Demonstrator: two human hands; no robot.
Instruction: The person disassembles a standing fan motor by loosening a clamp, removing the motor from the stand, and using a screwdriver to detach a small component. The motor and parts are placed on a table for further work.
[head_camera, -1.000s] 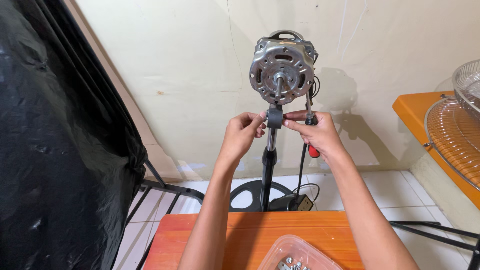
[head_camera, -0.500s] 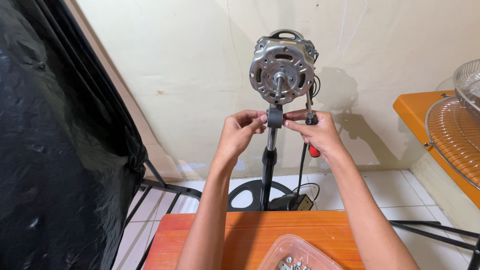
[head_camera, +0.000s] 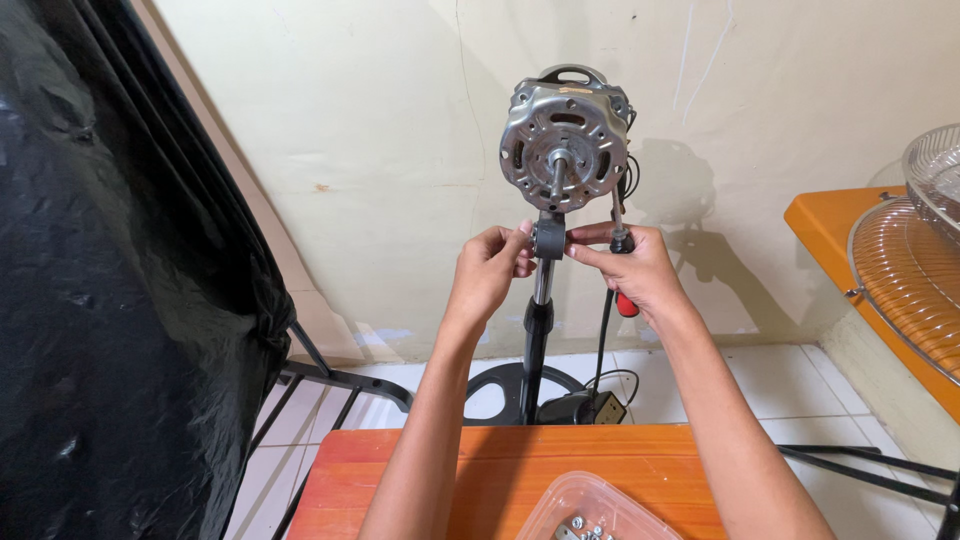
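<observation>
Below the hands, nearest the person, a clear plastic tub (head_camera: 585, 508) of small metal parts rests on the orange surface (head_camera: 480, 480). Farther out, the left hand (head_camera: 487, 272) pinches the dark neck joint (head_camera: 548, 238) of the fan stand (head_camera: 538, 330); the right hand (head_camera: 632, 270) pinches its other side while gripping a red-handled screwdriver (head_camera: 622, 275). Just above them sits the bare fan motor (head_camera: 563, 140).
</observation>
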